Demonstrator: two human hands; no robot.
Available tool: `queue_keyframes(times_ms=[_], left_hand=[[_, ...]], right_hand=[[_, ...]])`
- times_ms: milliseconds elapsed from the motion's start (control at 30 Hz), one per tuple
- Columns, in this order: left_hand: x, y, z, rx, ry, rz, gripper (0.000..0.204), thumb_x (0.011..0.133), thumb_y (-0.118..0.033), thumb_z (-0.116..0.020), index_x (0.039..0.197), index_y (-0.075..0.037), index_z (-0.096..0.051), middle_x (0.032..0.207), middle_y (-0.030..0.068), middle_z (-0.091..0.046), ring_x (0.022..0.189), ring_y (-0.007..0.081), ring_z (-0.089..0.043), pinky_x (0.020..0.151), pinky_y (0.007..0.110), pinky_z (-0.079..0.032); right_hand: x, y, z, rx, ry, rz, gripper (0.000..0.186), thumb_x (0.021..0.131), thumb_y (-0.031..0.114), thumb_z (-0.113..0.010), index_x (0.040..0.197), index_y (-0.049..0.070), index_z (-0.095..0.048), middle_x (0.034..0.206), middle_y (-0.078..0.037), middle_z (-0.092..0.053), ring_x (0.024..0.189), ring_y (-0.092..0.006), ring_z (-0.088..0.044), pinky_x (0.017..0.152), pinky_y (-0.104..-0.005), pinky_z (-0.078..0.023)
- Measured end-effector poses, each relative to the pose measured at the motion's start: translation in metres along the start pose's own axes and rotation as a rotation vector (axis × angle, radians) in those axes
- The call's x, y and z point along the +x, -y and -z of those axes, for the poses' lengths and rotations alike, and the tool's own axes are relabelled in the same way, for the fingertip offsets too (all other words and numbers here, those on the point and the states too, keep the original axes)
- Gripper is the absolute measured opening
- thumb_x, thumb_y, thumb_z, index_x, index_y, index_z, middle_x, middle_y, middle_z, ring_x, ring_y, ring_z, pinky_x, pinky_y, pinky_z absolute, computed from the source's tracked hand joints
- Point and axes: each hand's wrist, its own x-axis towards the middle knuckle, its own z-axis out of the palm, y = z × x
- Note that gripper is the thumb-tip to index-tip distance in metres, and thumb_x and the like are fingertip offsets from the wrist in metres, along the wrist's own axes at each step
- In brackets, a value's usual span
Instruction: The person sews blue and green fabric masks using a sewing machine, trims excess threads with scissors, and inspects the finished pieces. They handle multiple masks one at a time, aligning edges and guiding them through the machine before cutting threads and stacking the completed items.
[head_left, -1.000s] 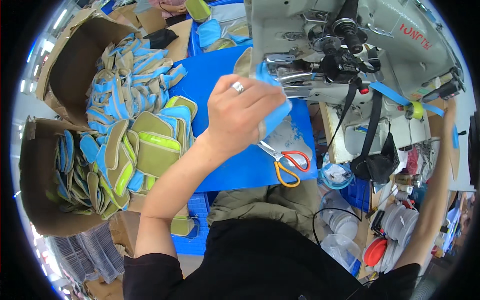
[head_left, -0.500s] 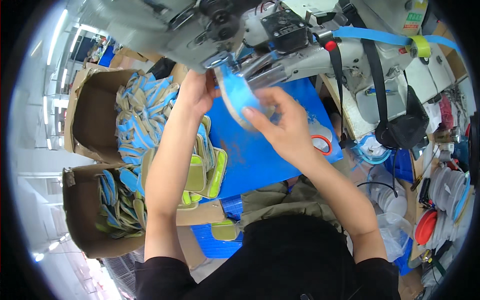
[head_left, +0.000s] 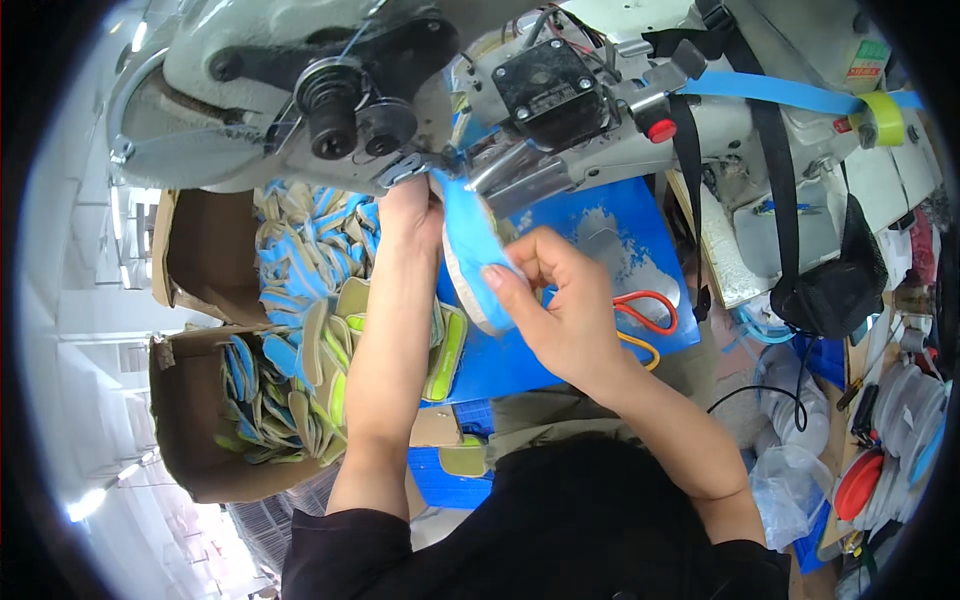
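A curved fabric piece (head_left: 471,245), blue with a beige edge, hangs down from the sewing machine's (head_left: 400,100) needle area. My right hand (head_left: 565,305) pinches the lower right side of this piece between thumb and fingers. On the piece's upper left, my left hand (head_left: 408,215) reaches in just under the machine head. Its fingers are mostly hidden there, so their grip does not show. The blue work surface (head_left: 500,365) lies beneath both hands. Beside my right hand lie scissors with red and orange handles (head_left: 655,328), their blades out of sight.
Cardboard boxes (head_left: 165,420) at the left hold blue, beige and green fabric pieces (head_left: 310,250). More green-edged pieces (head_left: 447,355) lie by my left forearm. Blue tape (head_left: 770,90) runs to the machine from the right. Black straps (head_left: 770,160) hang there, near stacked discs (head_left: 890,420).
The view has shifted, with the machine head showing more fully. My right hand still pinches the fabric piece, and more of the piece shows. The scissors are more exposed.
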Motion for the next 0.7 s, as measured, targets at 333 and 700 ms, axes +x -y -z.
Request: queue_keyframes(times_ms=[333,700], left_hand=[[-0.011,-0.068,0.010,1.647,0.346,-0.821,0.018,0.092,-0.007,-0.064,0.107,-0.002,-0.074,0.100,0.0100,-0.075,0.094,0.0252,-0.069,0.079,0.038,-0.054],[0.006,-0.078,0.037,1.165,0.735,-0.379,0.035,0.090,-0.007,-0.077,0.124,-0.003,-0.071,0.119,0.0115,-0.072,0.110,0.0239,-0.066,0.097,0.039,-0.053]], right_hand=[[-0.004,-0.013,0.004,0.028,0.048,-0.041,0.015,0.097,0.013,-0.072,0.099,0.000,-0.064,0.074,-0.006,-0.069,0.062,-0.0074,-0.059,0.057,-0.0267,-0.046],[0.004,0.004,0.018,0.040,0.094,-0.090,0.013,0.098,0.011,-0.072,0.095,0.002,-0.064,0.077,-0.001,-0.067,0.070,-0.0030,-0.055,0.064,-0.0241,-0.044]])
